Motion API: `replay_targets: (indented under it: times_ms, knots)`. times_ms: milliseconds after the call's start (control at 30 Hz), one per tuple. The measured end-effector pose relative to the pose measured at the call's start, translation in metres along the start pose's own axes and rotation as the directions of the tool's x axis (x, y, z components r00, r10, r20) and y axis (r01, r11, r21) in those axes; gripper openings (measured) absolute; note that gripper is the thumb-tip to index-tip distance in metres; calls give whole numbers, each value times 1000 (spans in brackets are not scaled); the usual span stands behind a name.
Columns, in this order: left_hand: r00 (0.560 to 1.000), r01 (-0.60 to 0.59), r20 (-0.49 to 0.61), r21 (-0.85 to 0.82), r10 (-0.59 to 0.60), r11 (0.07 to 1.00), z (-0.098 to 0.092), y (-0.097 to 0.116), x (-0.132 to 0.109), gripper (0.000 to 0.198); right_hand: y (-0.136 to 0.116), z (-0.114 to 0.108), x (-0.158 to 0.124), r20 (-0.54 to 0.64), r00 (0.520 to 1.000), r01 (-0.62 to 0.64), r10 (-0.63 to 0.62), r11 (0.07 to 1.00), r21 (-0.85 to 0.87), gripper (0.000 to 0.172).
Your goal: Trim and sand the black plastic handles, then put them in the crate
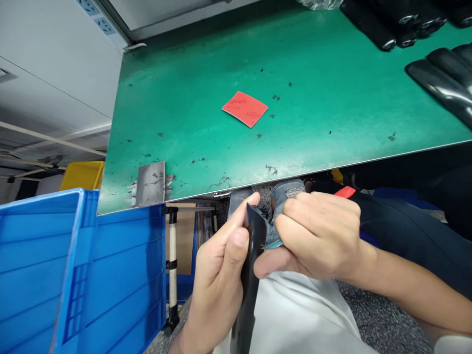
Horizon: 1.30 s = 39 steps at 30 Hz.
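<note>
A long, glossy black part (251, 270) with a curved outline stands on edge over my lap, before the table's front edge. My left hand (221, 270) is wrapped round it, the thumb pressed on its near side and the fingers behind. On the other side, my right hand (317, 233) is closed with its thumb against the black part's edge. Between that thumb and the curled fingers shows a thin flat piece with a teal edge (275, 244); most of it is hidden, so its kind is unclear.
On the green table (191, 98) lie a red printed pad (245, 109), dark shavings and a grey plate (150, 184) at the left corner. Black parts (438, 86) lie at the right, some wrapped. A blue crate (118, 275) stands left; another person's dark-clothed leg (405, 246) is at right.
</note>
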<state>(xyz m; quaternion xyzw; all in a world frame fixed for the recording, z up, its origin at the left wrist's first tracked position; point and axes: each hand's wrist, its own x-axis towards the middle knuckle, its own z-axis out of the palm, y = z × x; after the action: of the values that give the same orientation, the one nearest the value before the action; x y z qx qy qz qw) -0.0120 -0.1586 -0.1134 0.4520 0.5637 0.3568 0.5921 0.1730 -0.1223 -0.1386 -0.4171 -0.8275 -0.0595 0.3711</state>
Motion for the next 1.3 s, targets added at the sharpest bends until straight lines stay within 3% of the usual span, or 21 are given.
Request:
replay_targets:
  times_ms: [167, 500, 1033, 1300]
  knots:
    - [999, -26, 22, 36, 25, 999, -3, 1, -1, 39, 5, -1, 2, -91, 996, -3, 5, 1000, 17, 64]
    - [994, -97, 69, 134, 89, 986, -8, 3, -2, 38, 11, -15, 17, 3, 1000, -18, 18, 998, -63, 71]
    - [992, -118, 63, 129, 111, 985, -7, 0, -2, 37, 9, -7, 7, -56, 998, -3, -1, 998, -69, 69]
    - [994, -111, 27, 98, 109, 989, -3, 2, 1, 36, -1, -3, -4, -19, 999, -38, 37, 999, -11, 64]
